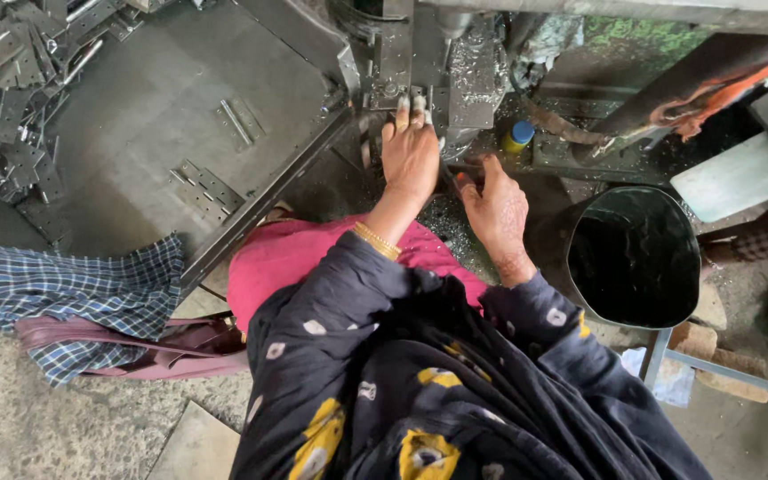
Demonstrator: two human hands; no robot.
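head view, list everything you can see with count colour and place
metal hinge plates: a heap, grey, far left on the work table
loose hinge plates: a few, grey, middle of the table
work table: one, dark grey, upper left
press machine: one, grey, top centre
small bottle: one, yellow with blue cap, right of the machine
bucket: one, black, right
checked cloth: one, blue and white, lower left
bag: one, maroon, under the cloth
bangle: one, gold, left wrist
left hand: fingertips at the machine
right hand: low beside the machine, grip unclear
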